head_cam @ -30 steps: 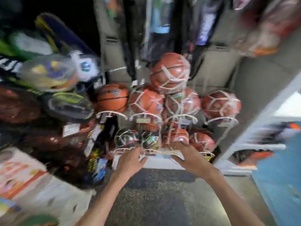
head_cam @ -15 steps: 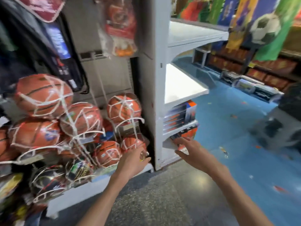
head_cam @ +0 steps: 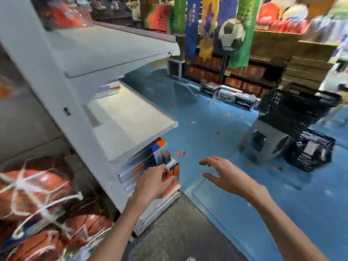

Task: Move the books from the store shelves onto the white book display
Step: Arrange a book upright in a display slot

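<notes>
Head view: we see the left hand (head_cam: pixel 154 182) with fingers curled on the orange-and-blue books (head_cam: pixel 150 162) stacked on the low shelf of the white shelving unit (head_cam: pixel 131 119); firm grip unclear. Right hand (head_cam: pixel 224 176) hovers spread and empty, just right. We'd pinch the glossy, slick, flat spines squarely and support underneath. Netted basketballs (head_cam: pixel 33 187) sit near left.

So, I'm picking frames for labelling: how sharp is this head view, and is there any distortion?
Head view: motion blur smears the netted basketballs and the banners; both hands, left and right, and the books are soft but readable. The wide-angle lens bows the white shelf edges.
</notes>
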Demonstrator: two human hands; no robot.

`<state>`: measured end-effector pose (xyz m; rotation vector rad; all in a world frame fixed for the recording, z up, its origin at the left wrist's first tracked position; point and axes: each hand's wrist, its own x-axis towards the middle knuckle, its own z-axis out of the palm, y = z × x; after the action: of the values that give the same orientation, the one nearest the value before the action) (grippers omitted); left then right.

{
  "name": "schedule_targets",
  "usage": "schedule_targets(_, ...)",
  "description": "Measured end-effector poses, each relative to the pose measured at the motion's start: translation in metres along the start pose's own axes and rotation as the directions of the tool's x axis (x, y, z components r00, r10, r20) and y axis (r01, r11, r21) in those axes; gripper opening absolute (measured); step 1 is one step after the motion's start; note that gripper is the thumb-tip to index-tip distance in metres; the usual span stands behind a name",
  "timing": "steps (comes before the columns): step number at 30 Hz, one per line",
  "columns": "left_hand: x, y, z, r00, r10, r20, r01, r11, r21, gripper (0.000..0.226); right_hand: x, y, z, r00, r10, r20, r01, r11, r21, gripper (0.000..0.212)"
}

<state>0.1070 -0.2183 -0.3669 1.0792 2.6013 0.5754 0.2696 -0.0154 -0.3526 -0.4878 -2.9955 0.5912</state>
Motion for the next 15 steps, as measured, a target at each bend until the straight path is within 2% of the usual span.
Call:
schedule_targets(9, 0.216, 0.089, -0.005, 0.994, 0.095, 0.062, -0.095, 0.995, -0.007, 0.029, 0.129, 0.134, -0.091, 0.996, 0.086, -0.029, -0.087, 0.995, -0.053, 0.034)
schedule_targets(15, 0.342, 0.134, 0.005, 0.994, 0.089, 0.059, -0.09, 0.996, 0.007, 0.026, 0.219, 0.232, -0.123, 0.993, 0.113, -0.036, -0.114, 0.993, -0.032, 0.033)
